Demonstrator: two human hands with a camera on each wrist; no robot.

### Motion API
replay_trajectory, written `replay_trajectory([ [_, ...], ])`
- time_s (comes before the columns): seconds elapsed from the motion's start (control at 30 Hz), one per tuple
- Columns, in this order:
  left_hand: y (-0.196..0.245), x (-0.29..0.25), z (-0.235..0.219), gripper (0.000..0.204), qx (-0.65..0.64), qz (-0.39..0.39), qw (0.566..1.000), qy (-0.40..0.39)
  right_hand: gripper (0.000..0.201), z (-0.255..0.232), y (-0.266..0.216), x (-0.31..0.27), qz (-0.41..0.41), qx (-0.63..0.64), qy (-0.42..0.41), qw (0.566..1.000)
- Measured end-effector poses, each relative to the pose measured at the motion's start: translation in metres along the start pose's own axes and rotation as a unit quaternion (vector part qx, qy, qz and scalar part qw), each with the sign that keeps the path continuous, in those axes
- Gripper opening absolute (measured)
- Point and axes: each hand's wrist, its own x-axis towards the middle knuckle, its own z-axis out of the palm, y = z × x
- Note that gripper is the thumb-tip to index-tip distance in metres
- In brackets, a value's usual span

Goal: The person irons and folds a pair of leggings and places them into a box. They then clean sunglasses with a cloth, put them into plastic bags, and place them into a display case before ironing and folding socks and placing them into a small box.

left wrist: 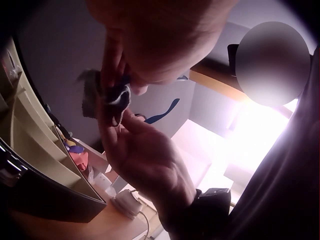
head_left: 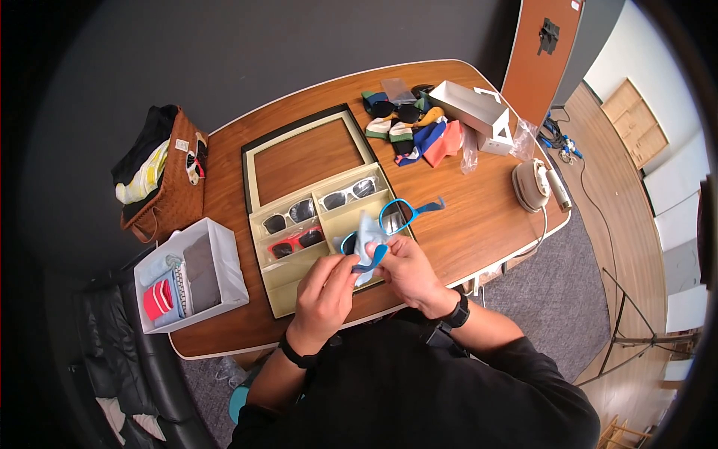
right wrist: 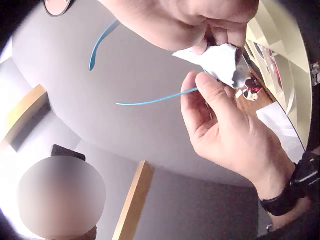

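Note:
Blue-framed sunglasses are held in both hands above the front part of a compartment case. My left hand pinches the frame near one temple; in the right wrist view that blue temple sticks out from the left hand's fingers. My right hand grips a light grey-blue cloth against the glasses, and the cloth shows bunched under its fingers in the right wrist view. Part of the glasses is hidden by cloth and fingers.
The case holds white-framed sunglasses and red ones. A white bin with folded cloths and a brown basket are at left. Colourful cloths, a white box and a beige appliance lie toward the right.

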Motion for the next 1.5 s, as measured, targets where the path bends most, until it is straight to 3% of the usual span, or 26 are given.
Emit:
replay_trajectory([
  [0.27,-0.002,-0.006,0.005,0.027,-0.008,0.020,1.000,-0.016,0.016,0.029,-0.013,-0.006,0.020,0.071,0.024,0.997],
  [0.57,0.001,-0.006,0.009,0.022,-0.031,0.016,0.999,-0.022,0.026,0.020,0.001,-0.004,0.024,-0.015,0.026,0.999],
  [0.73,-0.002,-0.004,0.007,0.021,-0.044,-0.015,0.999,-0.023,0.022,0.021,0.003,-0.001,-0.003,0.088,0.012,0.996],
  [0.87,-0.005,-0.005,0.009,0.021,-0.034,-0.002,0.999,-0.016,0.017,0.014,0.001,-0.003,0.023,0.073,-0.031,0.997],
  [1.17,-0.001,-0.008,0.013,0.019,-0.011,0.014,1.000,-0.016,0.021,0.023,0.010,0.006,0.007,0.089,0.030,0.996],
  [1.3,0.000,-0.006,0.013,0.018,0.000,0.016,1.000,-0.003,0.026,0.019,0.015,0.009,-0.047,0.045,0.061,0.996],
  [1.5,-0.003,-0.005,0.009,0.021,0.004,0.015,1.000,0.016,0.020,0.016,0.002,0.002,-0.014,0.078,-0.053,0.995],
])
